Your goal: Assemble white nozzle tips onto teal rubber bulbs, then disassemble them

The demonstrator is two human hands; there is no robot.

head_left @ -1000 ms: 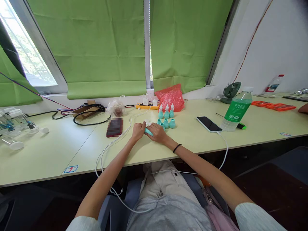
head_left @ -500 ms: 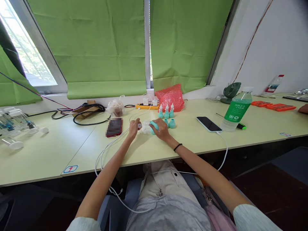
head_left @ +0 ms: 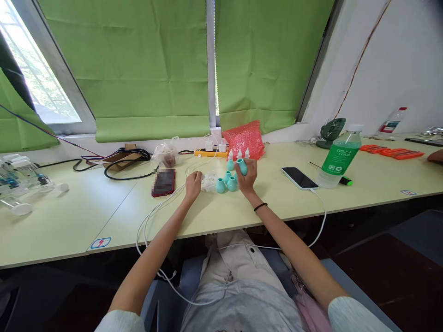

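Note:
My right hand (head_left: 249, 177) grips a small turquoise bulb-shaped pot (head_left: 242, 166), tilted with its open mouth toward me. Several similar pots stand just left of that hand, among them one at the front left (head_left: 220, 186) and another beside it (head_left: 231, 184). Behind them, turquoise pots with white pointed tips (head_left: 230, 162) stand in a row, partly hidden by the right hand. My left hand (head_left: 193, 185) is closed above the table; whatever its fingers hold is hidden. Between the hands lies a pile of small clear-white plastic pieces (head_left: 208, 181).
A red bubble-wrap bag (head_left: 244, 139) and a yellow power strip (head_left: 202, 153) sit at the back. Left is a phone (head_left: 164, 183) beside white cables. A white phone (head_left: 299, 178), a green-labelled bottle (head_left: 341, 159) and a small fan (head_left: 331, 133) stand right.
My right hand has moved right and slightly up with the turquoise pot, uncovering pots beneath. My left hand has turned, and the small round thing at its fingers no longer shows.

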